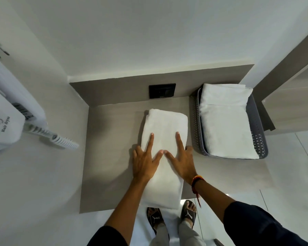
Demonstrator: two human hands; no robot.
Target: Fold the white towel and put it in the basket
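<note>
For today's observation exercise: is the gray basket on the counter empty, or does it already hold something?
Not empty. The gray basket already holds a folded white towel that fills most of it and overhangs its far rim.

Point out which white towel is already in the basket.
The towel on the right, lying inside the grey basket. The other towel lies on the counter under both hands.

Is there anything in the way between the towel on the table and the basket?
No. The white towel lies under both hands, and the bare table between it and the grey basket on its right holds nothing. But the basket already holds a folded towel, so this one must go on top.
</note>
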